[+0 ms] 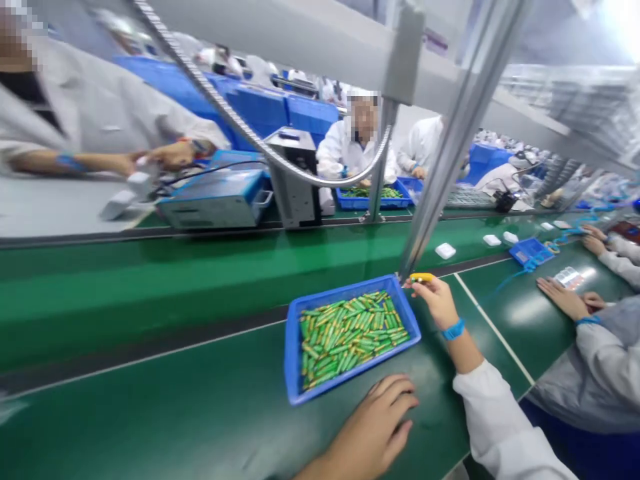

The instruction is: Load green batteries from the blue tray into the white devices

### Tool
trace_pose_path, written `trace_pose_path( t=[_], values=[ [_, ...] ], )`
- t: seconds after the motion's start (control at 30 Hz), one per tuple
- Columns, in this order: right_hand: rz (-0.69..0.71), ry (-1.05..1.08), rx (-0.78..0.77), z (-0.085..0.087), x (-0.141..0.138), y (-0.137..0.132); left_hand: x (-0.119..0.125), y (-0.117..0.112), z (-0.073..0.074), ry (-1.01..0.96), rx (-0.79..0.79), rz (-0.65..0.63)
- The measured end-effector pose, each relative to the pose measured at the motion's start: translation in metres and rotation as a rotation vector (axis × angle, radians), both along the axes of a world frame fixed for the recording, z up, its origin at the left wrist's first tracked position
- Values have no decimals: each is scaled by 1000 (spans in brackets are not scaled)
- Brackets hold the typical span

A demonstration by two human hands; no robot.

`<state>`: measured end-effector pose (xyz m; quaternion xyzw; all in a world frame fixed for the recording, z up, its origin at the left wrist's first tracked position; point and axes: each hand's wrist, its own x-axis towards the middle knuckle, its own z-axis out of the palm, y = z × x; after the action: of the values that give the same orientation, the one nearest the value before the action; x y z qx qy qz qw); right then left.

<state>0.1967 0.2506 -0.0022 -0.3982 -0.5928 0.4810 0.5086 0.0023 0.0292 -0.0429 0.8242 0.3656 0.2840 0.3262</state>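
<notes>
A blue tray full of green and yellow battery cells lies on the green bench in front of me. My left hand rests on the bench just below the tray's near edge, fingers loosely curled, nothing in it. My right hand is raised at the tray's far right corner and pinches a small yellow piece beside the foot of a slanted metal post. A blue band sits on that wrist.
A green conveyor belt runs across behind the tray, carrying small white parts. A neighbour's hands work at the right near a small blue tray. Other people in white coats sit across the belt, with a grey machine.
</notes>
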Motion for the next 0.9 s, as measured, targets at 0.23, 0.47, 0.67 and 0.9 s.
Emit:
trace_pose_path(
  t=[0.23, 0.47, 0.67, 0.9],
  values=[
    [-4, -145, 106, 9, -8, -4, -11, 0, 21, 21, 24, -13],
    [122, -649, 465, 13, -28, -30, -9, -2, 25, 68, 1, 4],
    [160, -683, 452, 9, -29, -25, -11, 1, 22, 74, 17, -11],
    [116, -365, 371, 14, -28, -24, -12, 1, 25, 80, 0, -16]
  ],
)
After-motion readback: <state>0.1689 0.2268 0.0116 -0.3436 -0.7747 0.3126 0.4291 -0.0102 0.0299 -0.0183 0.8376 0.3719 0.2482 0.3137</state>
